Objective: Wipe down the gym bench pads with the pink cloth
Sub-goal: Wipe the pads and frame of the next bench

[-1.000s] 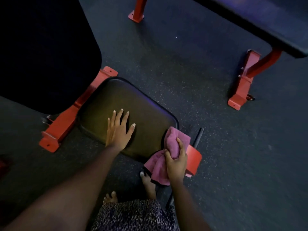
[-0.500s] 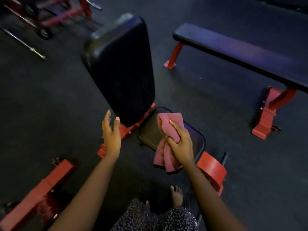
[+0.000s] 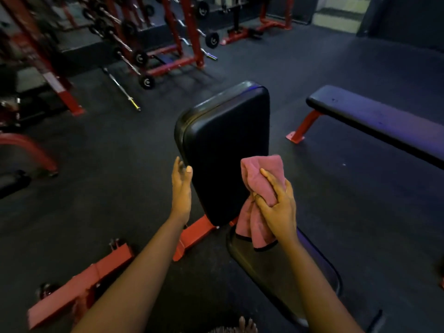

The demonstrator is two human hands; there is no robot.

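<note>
Head view: cloth on the back pad, dim gym floor

Head camera looks down over both forearms at an adjustable bench on dark speckled rubber flooring (image 3: 336,212). Light is low, with a purple cast on the right.

- Back pad (image 3: 223,145): black, glossy, raised steeply, centre of scene. Seam visible along its left and top edge.
- Seat pad (image 3: 271,267): black, lower and nearer, right of centre, partly hidden by the right forearm.
- Bench frame (image 3: 192,236): red, showing below the back pad; a second red foot piece (image 3: 79,284) lies on the floor near left.
- Right hand (image 3: 276,203): fingers closed around the bunched pink cloth (image 3: 259,179), pressing it to the lower right part of the back pad. Loose ends with a dark hem hang down over the far edge of the seat pad.
- Left hand (image 3: 181,186): open, fingers straight and together, holding nothing, at the left edge of the back pad; whether it touches is unclear.
- Flat bench (image 3: 374,121): black top, red leg, far right, well apart.
- Red racks (image 3: 187,32) with barbells (image 3: 122,90) and small plates stand far left; that area is blurred.
- Pale doorway or step (image 3: 341,13) at far right corner.
</note>
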